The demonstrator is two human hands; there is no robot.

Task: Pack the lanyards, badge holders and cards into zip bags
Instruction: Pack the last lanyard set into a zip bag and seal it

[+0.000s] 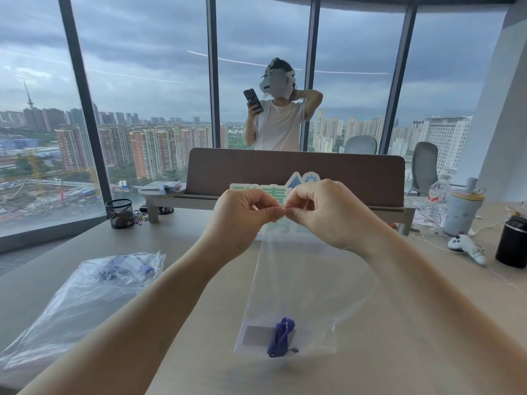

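At the far left of the bench (182, 332) a heap of filled zip bags (85, 297) is lying flat, with bits of purple lanyard showing through the plastic. Behind it a black mesh pen cup (119, 212) is standing near the window.

Moving toward the middle, the left hand (242, 216) is raised above the bench, its fingers (269, 213) curled in, thumb and forefinger pinching the top edge of a clear zip bag (302, 283). The right hand (328, 212) is meeting it almost tip to tip, its fingers (296, 214) pinching the same top edge just beside the left ones. The bag is hanging down from both hands, its lower end close over the bench. A purple lanyard (282, 339) is sitting bunched at the bottom of the bag, next to a pale card or badge holder (256, 336); I cannot tell which.

Beyond the hands a green and white sign (256, 189) is leaning against a brown divider (296, 169), and a person in a white shirt (278, 124) is standing behind it holding a phone.

On the right, a pale tumbler (463, 212), a white game controller (467, 246) and a dark canister (513, 240) are resting on the bench.
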